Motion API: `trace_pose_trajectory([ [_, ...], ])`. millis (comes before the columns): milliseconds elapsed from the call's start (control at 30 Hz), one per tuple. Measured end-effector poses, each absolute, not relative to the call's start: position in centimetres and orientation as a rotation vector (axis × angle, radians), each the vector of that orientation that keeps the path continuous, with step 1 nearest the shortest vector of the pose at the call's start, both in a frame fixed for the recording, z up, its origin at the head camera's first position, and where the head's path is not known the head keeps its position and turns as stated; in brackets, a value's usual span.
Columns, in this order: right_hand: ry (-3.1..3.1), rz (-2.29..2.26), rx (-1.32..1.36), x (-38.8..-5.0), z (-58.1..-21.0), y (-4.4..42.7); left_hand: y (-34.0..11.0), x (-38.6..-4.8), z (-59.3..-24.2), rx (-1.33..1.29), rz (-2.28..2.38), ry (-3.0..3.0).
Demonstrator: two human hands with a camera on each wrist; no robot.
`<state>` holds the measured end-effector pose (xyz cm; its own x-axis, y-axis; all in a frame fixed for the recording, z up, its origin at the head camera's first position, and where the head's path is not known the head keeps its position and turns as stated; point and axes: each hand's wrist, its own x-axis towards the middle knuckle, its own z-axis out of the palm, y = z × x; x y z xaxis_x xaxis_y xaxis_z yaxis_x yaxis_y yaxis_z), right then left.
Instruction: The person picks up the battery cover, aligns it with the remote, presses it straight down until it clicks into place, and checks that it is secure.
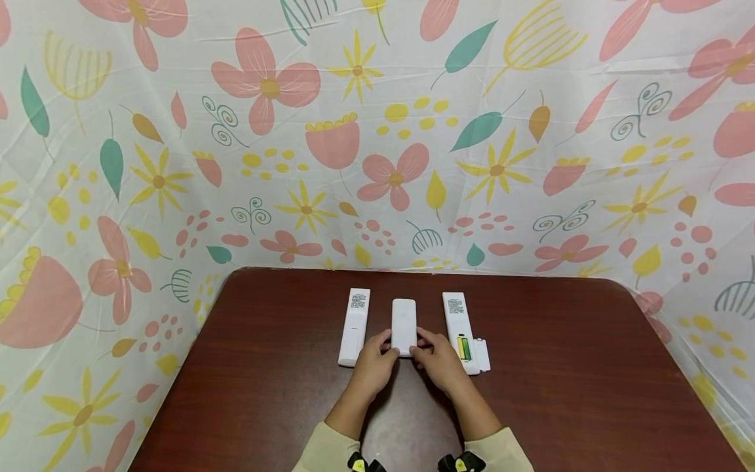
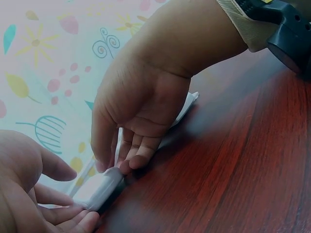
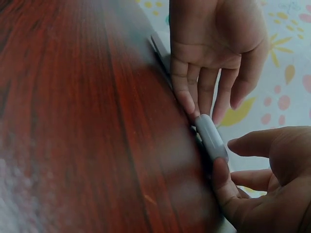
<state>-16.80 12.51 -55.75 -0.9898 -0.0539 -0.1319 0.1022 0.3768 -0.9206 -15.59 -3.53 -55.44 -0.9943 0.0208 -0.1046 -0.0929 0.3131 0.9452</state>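
Note:
A small white slab with rounded corners [image 1: 404,324] lies between the two hands, its plain face up; the frames do not show what kind it is. My left hand [image 1: 375,359] holds its left edge near the lower corner. My right hand [image 1: 439,360] holds its right edge the same way. In the right wrist view, fingertips of both hands meet the slab's [image 3: 210,138] rounded side. To the left lies a white remote control [image 1: 354,328], back up. On the right is another white remote control [image 1: 457,321], its battery compartment uncovered and showing green batteries [image 1: 464,348].
A white battery cover [image 1: 482,354] sits against the right remote's lower side. All of it lies on a dark red-brown wooden table [image 1: 265,393]. A floral cloth [image 1: 377,131] hangs behind the far edge and down both sides.

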Motion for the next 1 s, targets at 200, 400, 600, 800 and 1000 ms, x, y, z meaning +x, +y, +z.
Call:
trace_pose_trajectory([
  [200, 2.499, -1.695, 0.017, -16.70, -55.63, 12.53, -3.52, -15.64, -55.61, -0.055, 1.792, 2.488],
  [400, 2.514, -1.702, 0.003, -16.55, -55.58, 12.48, -3.54, -15.64, -55.74, -0.044, 1.784, 2.506],
  [600, 2.489, -1.690, 0.040, -16.54, -55.58, 12.45, -3.51, -15.68, -55.66, -0.053, 1.797, 2.496],
  [800, 2.492, -1.694, 0.056, -16.55, -55.40, 12.40, -3.44, -15.68, -55.55, -0.106, 1.846, 2.495],
  [1000, 2.510, -1.724, 0.100, -16.72, -55.33, 12.36, -3.38, -15.73, -55.11, -0.112, 1.945, 2.467],
])
